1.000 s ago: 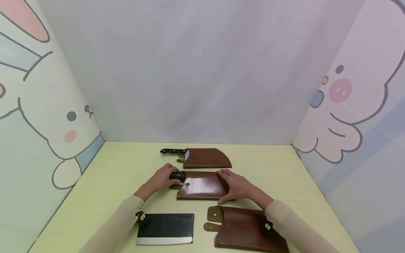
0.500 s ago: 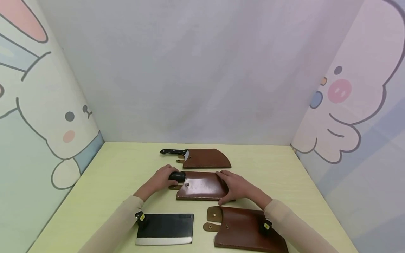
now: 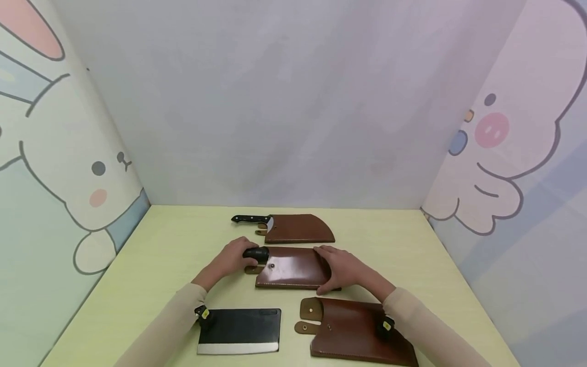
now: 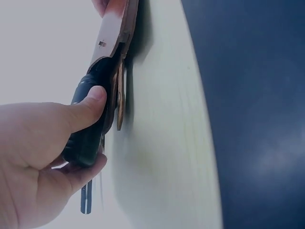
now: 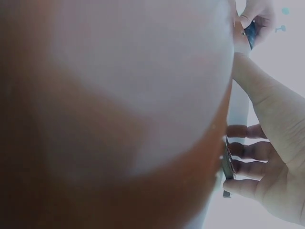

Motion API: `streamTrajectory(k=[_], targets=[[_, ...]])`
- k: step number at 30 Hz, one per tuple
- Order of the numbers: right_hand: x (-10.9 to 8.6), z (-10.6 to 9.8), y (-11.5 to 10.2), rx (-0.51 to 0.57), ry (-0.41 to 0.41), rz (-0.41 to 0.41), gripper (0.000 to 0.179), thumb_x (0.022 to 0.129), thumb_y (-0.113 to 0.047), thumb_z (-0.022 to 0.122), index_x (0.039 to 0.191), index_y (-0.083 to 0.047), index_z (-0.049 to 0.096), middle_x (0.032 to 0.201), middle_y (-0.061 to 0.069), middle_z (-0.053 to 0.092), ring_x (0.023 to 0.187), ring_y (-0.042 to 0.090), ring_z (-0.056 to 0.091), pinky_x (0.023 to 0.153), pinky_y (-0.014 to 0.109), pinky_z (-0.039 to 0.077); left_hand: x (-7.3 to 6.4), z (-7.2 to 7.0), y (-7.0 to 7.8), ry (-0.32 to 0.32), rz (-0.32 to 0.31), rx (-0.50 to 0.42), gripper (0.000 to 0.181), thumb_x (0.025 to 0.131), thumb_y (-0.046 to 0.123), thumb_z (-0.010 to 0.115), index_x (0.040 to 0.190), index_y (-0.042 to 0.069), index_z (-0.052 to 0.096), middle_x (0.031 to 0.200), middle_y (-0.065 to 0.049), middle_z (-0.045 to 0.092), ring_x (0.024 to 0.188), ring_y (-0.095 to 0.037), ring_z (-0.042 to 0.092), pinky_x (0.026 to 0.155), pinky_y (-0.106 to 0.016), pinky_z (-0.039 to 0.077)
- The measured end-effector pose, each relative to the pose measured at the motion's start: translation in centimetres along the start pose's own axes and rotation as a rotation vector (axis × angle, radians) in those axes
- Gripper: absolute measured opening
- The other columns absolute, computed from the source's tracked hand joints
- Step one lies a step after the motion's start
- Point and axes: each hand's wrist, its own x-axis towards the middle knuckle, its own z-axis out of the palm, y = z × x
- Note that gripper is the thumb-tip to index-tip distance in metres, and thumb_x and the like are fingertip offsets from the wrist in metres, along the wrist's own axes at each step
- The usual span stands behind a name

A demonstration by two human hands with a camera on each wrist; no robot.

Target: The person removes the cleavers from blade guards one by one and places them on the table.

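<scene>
The left hand (image 3: 233,256) is pinching the black handle (image 4: 85,138) between thumb and fingers, while the right hand (image 3: 345,267) is straddling the other end of the brown middle sheath (image 3: 293,267), thumb at its near edge, fingers slightly apart toward its far edge. That sheath is lying at mid-table, with the handle sticking out leftward. Just behind it, a second brown sheath (image 3: 300,228) is holding a knife with a black riveted grip (image 3: 249,219). Nearer the person, a black blade (image 3: 240,325) with a bright edge is lying on the pale yellow table (image 3: 151,285), the left wrist camera (image 3: 204,313) covering its corner. A larger front sheath (image 3: 350,331) is lying beside it, the right sleeve (image 3: 426,326) crossing it. A small oblong mark is showing on the blade, too small to read.
</scene>
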Motion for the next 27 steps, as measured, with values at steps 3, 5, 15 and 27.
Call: streamTrajectory(k=[3,5,15,27], targets=[[0.0,-0.3,0.0,0.001,0.008,-0.001,0.121,0.065,-0.072,0.085,0.159,-0.01,0.038,0.157,0.017,0.043,0.14,0.038,0.048,0.107,0.054,0.047,-0.1,-0.2,0.1,0.014,0.011,0.012,0.04,0.089,0.022,0.081,0.123,0.002,0.072,0.11,-0.011,0.066,0.098,-0.023,0.061,0.083,-0.043,0.051],[0.0,-0.5,0.0,-0.002,0.009,0.0,0.123,0.064,-0.073,0.085,0.159,-0.011,0.037,0.157,0.017,0.043,0.14,0.038,0.048,0.107,0.054,0.047,-0.2,-0.2,0.2,0.022,0.019,0.022,0.04,0.09,0.022,0.08,0.123,0.002,0.072,0.11,-0.011,0.066,0.096,-0.022,0.061,0.081,-0.042,0.051],[-0.5,-1.4,0.0,0.004,0.048,-0.03,0.125,0.065,-0.074,0.084,0.16,-0.01,0.035,0.159,0.022,0.038,0.141,0.042,0.046,0.106,0.058,0.046,-0.8,-0.4,0.8,0.118,0.042,0.054,0.039,0.087,0.026,0.083,0.121,0.007,0.074,0.105,-0.007,0.067,0.09,-0.019,0.06,0.074,-0.037,0.049],[-0.9,-1.5,-0.6,0.002,0.083,-0.018,0.128,0.062,-0.073,0.086,0.159,-0.007,0.034,0.16,0.021,0.038,0.141,0.041,0.046,0.107,0.057,0.047,-1.4,-0.4,0.9,0.13,0.01,0.033,0.037,0.088,0.026,0.083,0.12,0.011,0.075,0.104,-0.003,0.066,0.09,-0.016,0.059,0.076,-0.037,0.05]])
